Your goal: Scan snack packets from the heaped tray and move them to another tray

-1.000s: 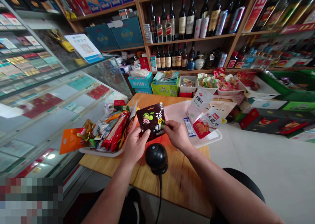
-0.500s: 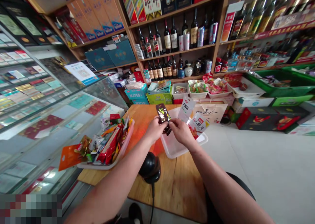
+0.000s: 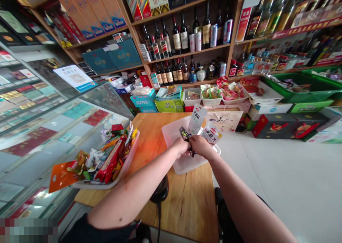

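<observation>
A dark snack packet (image 3: 184,132) with green print is held between my two hands, over the white plastic bin (image 3: 171,128). My left hand (image 3: 181,146) has its fingers closed on the packet's left side. On the other side my right hand (image 3: 200,145) pinches the packet's edge. Two white snack packs, an upright one (image 3: 197,117) and a tilted one (image 3: 212,133), stand in the bin just beyond my right hand. Partly hidden under my left forearm is a black scanner-like device (image 3: 161,190) with a cable, on the wooden table (image 3: 187,200).
A second bin (image 3: 125,173), heaped with colourful snack packets, stands at the table's left. Beside it runs a glass display counter (image 3: 53,122). Shelves of bottles (image 3: 177,36) rise behind, with snack trays (image 3: 211,101), a paper bag (image 3: 226,120) and green crates (image 3: 301,99) below.
Both hands have moved with the dark packet from the bin's left edge to over its inside. The packet has turned more edge-on. My view has shifted a little.
</observation>
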A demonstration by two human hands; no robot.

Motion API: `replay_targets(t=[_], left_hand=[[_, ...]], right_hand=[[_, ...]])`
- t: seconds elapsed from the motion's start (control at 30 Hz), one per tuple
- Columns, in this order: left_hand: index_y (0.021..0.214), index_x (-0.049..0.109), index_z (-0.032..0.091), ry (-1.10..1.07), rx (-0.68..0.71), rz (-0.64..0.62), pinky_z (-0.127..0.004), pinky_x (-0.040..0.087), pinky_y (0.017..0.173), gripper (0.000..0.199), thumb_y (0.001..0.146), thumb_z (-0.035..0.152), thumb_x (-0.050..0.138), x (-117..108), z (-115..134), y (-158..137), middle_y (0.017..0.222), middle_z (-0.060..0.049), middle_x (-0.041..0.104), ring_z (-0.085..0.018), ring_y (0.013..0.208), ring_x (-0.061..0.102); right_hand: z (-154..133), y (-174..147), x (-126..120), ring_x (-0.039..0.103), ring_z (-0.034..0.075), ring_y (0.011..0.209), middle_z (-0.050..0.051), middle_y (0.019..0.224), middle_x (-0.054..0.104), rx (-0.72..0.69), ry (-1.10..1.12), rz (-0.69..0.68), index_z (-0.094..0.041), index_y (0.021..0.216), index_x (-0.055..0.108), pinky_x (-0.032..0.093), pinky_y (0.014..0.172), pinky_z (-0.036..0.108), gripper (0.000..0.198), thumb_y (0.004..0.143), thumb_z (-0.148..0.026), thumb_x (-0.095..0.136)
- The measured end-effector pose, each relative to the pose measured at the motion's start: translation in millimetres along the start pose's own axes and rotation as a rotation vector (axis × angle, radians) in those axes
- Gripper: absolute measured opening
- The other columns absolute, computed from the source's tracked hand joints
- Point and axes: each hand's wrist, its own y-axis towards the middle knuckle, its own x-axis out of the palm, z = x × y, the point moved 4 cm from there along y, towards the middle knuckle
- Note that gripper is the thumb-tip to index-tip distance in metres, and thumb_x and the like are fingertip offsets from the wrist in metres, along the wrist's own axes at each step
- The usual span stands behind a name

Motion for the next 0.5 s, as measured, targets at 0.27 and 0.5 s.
replay_targets(t=[0.27,0.5], left_hand=[[0.095,0.071,0.016,0.029,0.086,0.159,-0.027,0.054,0.062,0.022,0.074,0.017,0.076,-18.7,10.5,19.9,0.075,-0.008,0.073,-0.019,0.067,0.068],[0.105,0.069,0.018,0.095,0.216,0.25,-0.026,0.052,0.067,0.03,0.076,0.018,0.074,-16.8,22.7,38.1,0.084,-0.009,0.075,-0.02,0.077,0.069]], right_hand=[[1.7,22.2,14.3,0.07,0.023,0.104,0.012,0.115,0.075,-0.029,0.096,-0.004,-0.016,0.112,0.073,0.05,0.089,0.029,0.033,0.093,-0.013,0.046],[13.0,35.0,7.9,0.069,0.025,0.106,0.017,0.117,0.073,0.103,0.104,0.116,-0.012,0.126,0.065,0.049,0.091,0.03,0.039,0.092,-0.014,0.047]])
